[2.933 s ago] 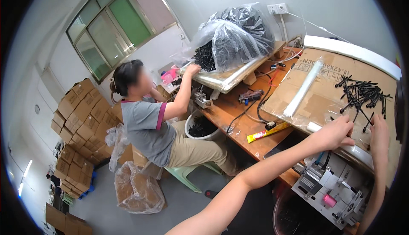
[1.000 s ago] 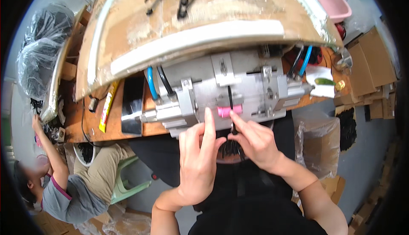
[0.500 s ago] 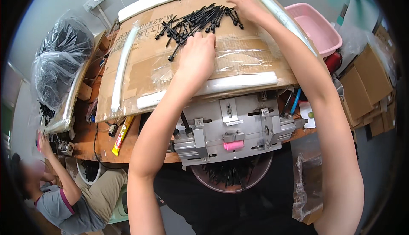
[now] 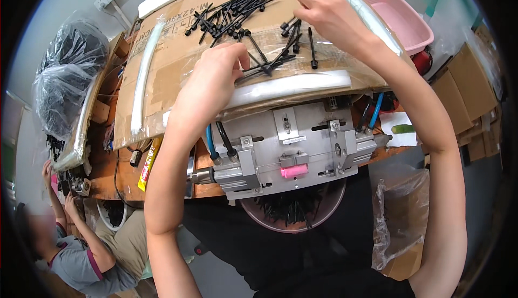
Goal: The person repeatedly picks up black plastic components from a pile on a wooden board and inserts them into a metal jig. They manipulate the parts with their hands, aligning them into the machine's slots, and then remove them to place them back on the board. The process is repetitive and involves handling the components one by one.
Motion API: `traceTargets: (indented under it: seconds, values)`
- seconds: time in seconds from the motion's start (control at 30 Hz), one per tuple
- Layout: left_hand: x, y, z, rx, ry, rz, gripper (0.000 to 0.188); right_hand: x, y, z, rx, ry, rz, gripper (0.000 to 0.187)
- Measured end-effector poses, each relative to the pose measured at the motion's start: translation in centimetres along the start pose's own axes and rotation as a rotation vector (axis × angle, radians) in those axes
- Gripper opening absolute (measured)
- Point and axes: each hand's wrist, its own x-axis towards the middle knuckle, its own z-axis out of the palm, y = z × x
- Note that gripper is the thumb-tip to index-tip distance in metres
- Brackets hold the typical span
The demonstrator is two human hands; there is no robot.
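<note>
Several rods (image 4: pixel 312 44) have shifted toward the front foam (image 4: pixel 294 85). Left hand (image 4: pixel 213 76) curled at rods, grip unclear; pile (image 4: pixel 237 13) left on cardboard (image 4: pixel 174 66); fixture (image 4: pixel 272 166) bears none; bowl (image 4: pixel 332 203) below holds many; right hand (image 4: pixel 328 18) curled, grip unclear.

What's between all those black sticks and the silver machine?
In the head view, a white strip along the cardboard edge lies between the black sticks and the machine.
</note>
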Motion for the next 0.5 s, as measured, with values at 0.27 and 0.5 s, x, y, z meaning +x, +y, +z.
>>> traceTargets:
  seconds: [0.27,0.5]
  values:
    - [-2.5,2.7,-1.9,0.318,0.385,0.172,0.027,-0.1,2.3,-2.3,0.168,0.136,0.26,0.026]
    - [-2.3,5.4,-3.0,0.491,0.348,0.281,0.041,-0.9,0.6,-4.6,0.656,0.168,0.828,0.032]
